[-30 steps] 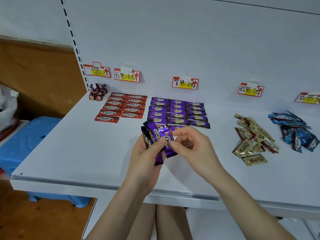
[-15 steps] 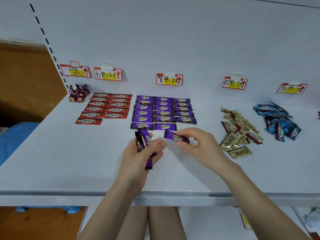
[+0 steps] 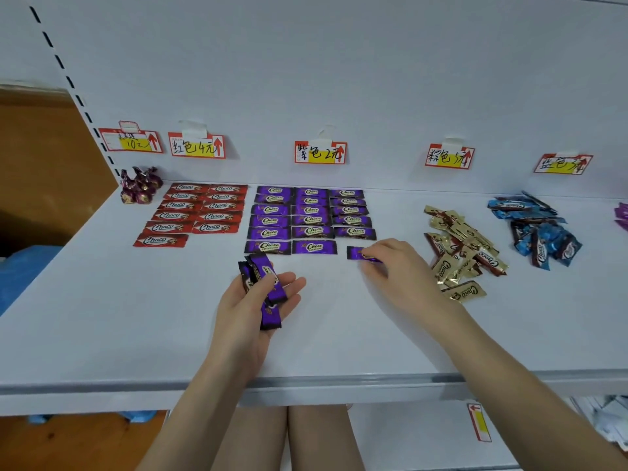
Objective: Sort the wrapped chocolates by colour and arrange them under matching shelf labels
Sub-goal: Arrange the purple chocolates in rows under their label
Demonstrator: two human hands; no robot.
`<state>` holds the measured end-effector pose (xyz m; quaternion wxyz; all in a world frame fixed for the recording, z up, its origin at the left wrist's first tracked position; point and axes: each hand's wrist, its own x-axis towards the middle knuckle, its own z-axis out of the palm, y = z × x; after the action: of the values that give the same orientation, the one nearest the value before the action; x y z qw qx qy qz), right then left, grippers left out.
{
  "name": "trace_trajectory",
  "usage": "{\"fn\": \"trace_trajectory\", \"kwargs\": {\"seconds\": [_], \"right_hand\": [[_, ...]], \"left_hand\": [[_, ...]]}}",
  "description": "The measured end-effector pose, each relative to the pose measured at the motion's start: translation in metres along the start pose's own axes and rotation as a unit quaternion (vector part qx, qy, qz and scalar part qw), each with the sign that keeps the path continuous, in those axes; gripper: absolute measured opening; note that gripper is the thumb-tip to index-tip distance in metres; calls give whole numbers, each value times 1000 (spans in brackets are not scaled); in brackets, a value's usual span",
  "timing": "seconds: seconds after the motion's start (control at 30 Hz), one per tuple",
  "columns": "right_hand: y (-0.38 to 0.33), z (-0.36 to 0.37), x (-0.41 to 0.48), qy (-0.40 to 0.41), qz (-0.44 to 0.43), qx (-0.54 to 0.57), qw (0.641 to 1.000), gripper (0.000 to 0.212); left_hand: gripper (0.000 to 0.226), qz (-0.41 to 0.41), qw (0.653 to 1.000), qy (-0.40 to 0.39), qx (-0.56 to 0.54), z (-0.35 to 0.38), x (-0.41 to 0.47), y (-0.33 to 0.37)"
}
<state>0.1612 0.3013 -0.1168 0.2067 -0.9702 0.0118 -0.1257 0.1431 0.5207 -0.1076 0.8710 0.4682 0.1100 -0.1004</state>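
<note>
While the right hand [image 3: 397,266] pinches one purple chocolate [image 3: 355,252] with curled fingertips, this piece lies flat on the white shelf [image 3: 102,317], just right of the front row of the purple block [image 3: 309,215] and in line with it. The left hand [image 3: 251,307] is palm up, near the front of the purple block, and holds a small bundle of purple chocolates [image 3: 268,283] between thumb and fingers; the fingers are almost straight under the bundle. The purple block is three neat columns, and it lies directly under the purple label [image 3: 320,153] on the back wall. Left of the purple block, very near, two columns of red chocolates [image 3: 197,212] lie under the red label [image 3: 196,146]. Right of the purple block, well apart, there is a loose gold pile [image 3: 462,246], and further right a loose blue pile [image 3: 540,229].
</note>
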Motion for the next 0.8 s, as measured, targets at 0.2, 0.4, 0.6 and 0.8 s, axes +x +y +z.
{"fn": "trace_trajectory", "kwargs": {"seconds": [0.2,0.4,0.6,0.8], "right_hand": [[-9,7,4,1,-11,0,1000,28],[-8,13,2,22,-23,-15,999,29],[-8,15,2,23,-28,-25,999,29],[-9,14,1,30,-30,-31,999,29]], "left_hand": [[12,4,1000,-1,-7,-1,0,0],[11,16,1000,-10,-1,-2,-1,-1],[12,20,1000,-5,-5,-3,-2,-3],[12,21,1000,-5,-13,-3,-3,-1]]}}
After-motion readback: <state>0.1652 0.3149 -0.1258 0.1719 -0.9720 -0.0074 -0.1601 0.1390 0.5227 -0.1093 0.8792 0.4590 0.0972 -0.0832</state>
